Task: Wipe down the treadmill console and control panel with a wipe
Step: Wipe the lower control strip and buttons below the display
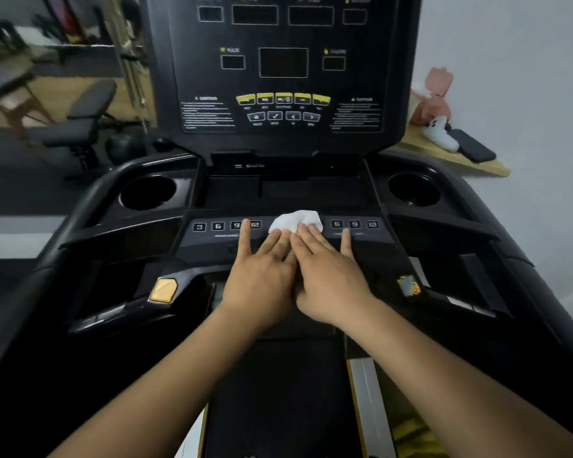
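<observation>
A crumpled white wipe [297, 220] lies on the grey control panel strip [212, 241] of the black treadmill, between two rows of numbered buttons. My left hand [262, 276] and my right hand [328, 276] lie flat side by side, palms down, fingers spread, with their fingertips pressing on the near edge of the wipe. The upright console [283, 64] with dark displays and yellow buttons rises behind the panel.
Round cup holders sit at the left [148, 192] and right [414, 189] of the panel. A yellow button [163, 290] is at the lower left. A wooden shelf [457, 157] at the right carries a pink figure, a white object and a dark phone. A weight bench [80, 117] stands behind left.
</observation>
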The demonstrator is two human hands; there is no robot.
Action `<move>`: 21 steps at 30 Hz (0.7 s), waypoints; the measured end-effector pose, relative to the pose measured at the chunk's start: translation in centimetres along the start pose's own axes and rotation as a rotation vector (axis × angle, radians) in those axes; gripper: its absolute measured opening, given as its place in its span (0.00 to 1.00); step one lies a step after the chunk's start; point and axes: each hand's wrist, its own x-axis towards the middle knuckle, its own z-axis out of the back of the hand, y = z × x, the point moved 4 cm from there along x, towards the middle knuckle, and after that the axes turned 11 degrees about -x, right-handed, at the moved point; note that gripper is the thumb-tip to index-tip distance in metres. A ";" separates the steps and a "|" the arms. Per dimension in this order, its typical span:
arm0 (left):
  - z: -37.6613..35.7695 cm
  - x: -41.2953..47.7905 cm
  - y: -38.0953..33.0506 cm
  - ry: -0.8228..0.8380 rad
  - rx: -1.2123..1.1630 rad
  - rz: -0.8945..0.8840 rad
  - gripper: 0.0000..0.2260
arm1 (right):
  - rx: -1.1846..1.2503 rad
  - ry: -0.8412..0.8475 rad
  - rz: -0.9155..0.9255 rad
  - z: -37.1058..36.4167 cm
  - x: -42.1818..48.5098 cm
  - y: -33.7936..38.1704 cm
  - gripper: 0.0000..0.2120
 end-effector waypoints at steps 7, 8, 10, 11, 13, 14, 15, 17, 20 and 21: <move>0.4 -5.3 7.8 -0.026 -0.030 0.192 0.29 | -0.057 0.007 0.171 1.3 3.7 8.6 0.42; 0.4 -6.3 8.9 -0.053 -0.039 0.201 0.29 | -0.065 0.001 0.195 1.5 4.1 10.1 0.42; 0.4 -8.2 10.8 -0.093 -0.058 0.221 0.30 | -0.067 -0.007 0.235 1.6 4.5 12.8 0.43; 0.4 -9.0 11.4 -0.116 -0.066 0.223 0.31 | -0.060 -0.011 0.248 1.6 4.5 13.9 0.43; 0.3 -10.2 12.2 -0.148 -0.082 0.216 0.33 | -0.057 -0.011 0.264 1.4 4.4 15.3 0.43; 0.2 -10.5 12.3 -0.156 -0.092 0.208 0.33 | -0.062 -0.007 0.264 1.4 4.3 15.5 0.42; 0.1 -10.5 12.3 -0.156 -0.099 0.195 0.33 | -0.070 -0.003 0.258 1.4 4.2 15.4 0.41; 0.3 -9.5 12.0 -0.131 -0.098 0.164 0.33 | -0.088 0.002 0.217 1.5 4.1 14.4 0.40; 0.4 -6.2 10.6 -0.061 -0.143 0.067 0.31 | -0.083 0.016 0.079 1.9 3.9 11.2 0.38; 0.3 -4.8 9.8 -0.041 -0.166 0.023 0.31 | -0.067 0.029 0.022 1.9 3.6 9.9 0.38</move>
